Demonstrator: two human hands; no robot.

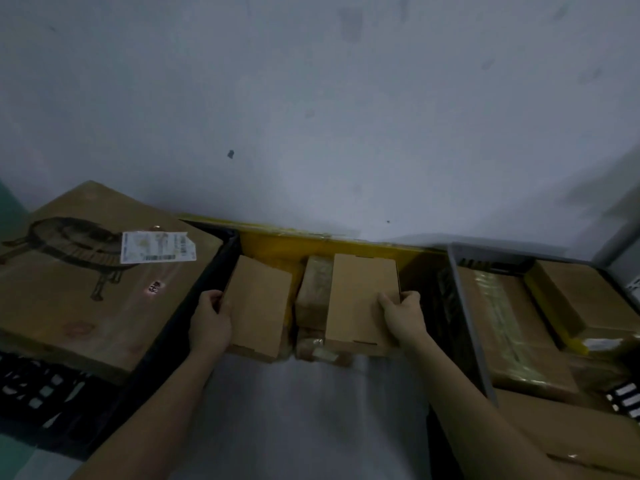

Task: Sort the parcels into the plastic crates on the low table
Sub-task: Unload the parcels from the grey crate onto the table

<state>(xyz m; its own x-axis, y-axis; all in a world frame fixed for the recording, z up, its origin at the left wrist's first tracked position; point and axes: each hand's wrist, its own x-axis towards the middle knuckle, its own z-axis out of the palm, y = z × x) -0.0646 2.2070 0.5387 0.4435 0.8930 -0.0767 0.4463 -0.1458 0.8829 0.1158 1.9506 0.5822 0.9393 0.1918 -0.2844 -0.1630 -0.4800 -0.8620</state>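
A dim room: a pale grey wall [311, 98], scuffed and marked with dark spots, fills the far side, with a teal strip [10, 209] at its left edge.

The low table itself is not distinguishable beneath its load. A black crate [207, 271] stands in the centre against the wall, holding cardboard parcels. A grey crate [467, 306] stands just beside it on the right. A large flat carton [86, 289] lies to the left.

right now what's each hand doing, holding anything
Left hand: grips the left plain cardboard box.
Right hand: grips the right plain cardboard box.
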